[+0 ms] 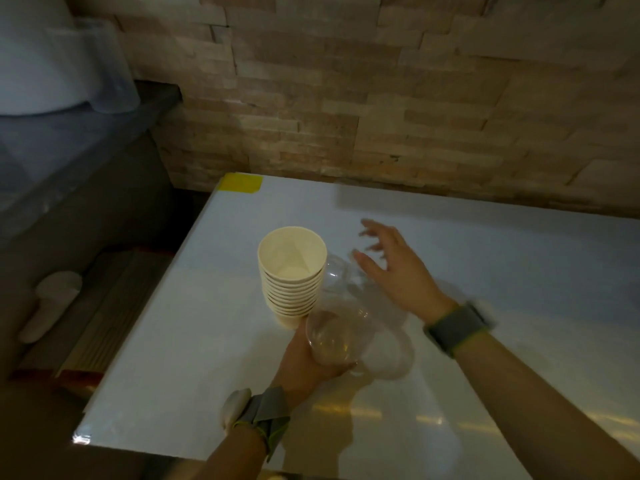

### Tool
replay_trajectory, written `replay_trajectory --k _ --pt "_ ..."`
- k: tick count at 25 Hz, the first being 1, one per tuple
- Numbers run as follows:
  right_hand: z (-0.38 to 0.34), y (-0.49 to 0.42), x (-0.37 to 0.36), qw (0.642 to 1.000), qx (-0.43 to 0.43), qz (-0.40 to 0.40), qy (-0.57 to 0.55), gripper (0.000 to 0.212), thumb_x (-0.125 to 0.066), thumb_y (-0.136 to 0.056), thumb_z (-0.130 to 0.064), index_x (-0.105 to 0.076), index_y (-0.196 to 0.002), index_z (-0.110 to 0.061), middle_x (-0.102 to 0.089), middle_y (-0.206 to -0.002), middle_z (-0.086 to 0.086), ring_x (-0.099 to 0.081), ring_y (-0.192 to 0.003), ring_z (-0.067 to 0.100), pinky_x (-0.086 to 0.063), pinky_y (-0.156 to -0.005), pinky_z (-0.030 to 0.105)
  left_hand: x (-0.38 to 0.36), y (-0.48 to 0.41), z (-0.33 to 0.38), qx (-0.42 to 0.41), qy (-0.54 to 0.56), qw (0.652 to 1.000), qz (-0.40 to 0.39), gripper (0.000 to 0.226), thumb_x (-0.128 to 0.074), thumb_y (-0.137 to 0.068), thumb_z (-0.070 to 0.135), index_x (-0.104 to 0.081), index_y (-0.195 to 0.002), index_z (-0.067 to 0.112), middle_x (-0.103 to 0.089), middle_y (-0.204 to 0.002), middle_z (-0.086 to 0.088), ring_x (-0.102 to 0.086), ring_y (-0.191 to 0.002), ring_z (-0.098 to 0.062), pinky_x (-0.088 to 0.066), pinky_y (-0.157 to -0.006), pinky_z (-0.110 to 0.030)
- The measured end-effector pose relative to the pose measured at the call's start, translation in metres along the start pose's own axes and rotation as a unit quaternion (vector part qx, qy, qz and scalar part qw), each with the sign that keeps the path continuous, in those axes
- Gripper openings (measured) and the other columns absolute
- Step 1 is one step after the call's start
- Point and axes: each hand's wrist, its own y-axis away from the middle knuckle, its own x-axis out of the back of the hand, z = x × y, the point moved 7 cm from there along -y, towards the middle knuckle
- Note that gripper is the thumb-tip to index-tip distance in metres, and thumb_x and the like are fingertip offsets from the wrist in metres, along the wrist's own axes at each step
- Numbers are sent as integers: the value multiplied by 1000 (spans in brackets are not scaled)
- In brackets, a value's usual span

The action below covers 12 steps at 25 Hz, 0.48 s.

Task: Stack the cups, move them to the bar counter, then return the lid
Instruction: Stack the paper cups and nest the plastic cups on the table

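A tall stack of several cream paper cups (292,271) is held over the white table (502,306). My left hand (304,362) grips the bottom of this stack together with a clear plastic cup or dome (339,337) that leans against it on the right. Which clear piece is the lid I cannot tell. My right hand (391,268) hovers just right of the stack, its fingers spread, touching or nearly touching the clear plastic near the top. More clear plastic lies under my right wrist.
A stone-brick wall (381,98) runs behind the table. Yellow tape (242,183) marks the table's far left corner. To the left is a grey counter (86,150) with a white roll and a wooden ribbed step below.
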Motion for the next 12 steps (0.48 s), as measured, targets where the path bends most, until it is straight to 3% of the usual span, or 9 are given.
replay_trajectory --k 3,6,8,12 --pt "3 -43 -38 977 22 -159 138 87 -65 -82 -41 -8 -147 -33 -11 -157 9 -21 -139 36 -26 -112 52 1 1 -3 16 5 1000 -3 75 -84 -65 21 -42 -128 22 -52 -124 4 -51 -118 -14 -39 -93 -13" --pt "10 -67 -82 946 38 -258 193 103 -73 -75 -43 1 -146 -40 8 -160 2 -12 -140 44 -24 -108 62 0 -2 -3 28 -17 999 -8 81 -84 -66 22 -40 -134 16 -51 -130 -1 -48 -123 -18 -40 -101 -26" --pt "21 -75 -104 940 11 -290 181 107 -75 -74 -40 3 -147 -33 6 -160 1 -16 -140 43 -26 -110 59 1 -3 -1 18 -44 999 -5 83 -84 -66 24 -39 -135 15 -50 -134 -4 -47 -122 -16 -36 -103 -23" --pt "36 -79 -125 940 -17 -302 155 99 -71 -77 -38 -5 -148 -18 -18 -156 12 -29 -137 39 -29 -110 54 0 -3 1 20 -48 999 -2 83 -84 -66 25 -39 -135 16 -49 -135 -5 -46 -125 -18 -35 -104 -24"
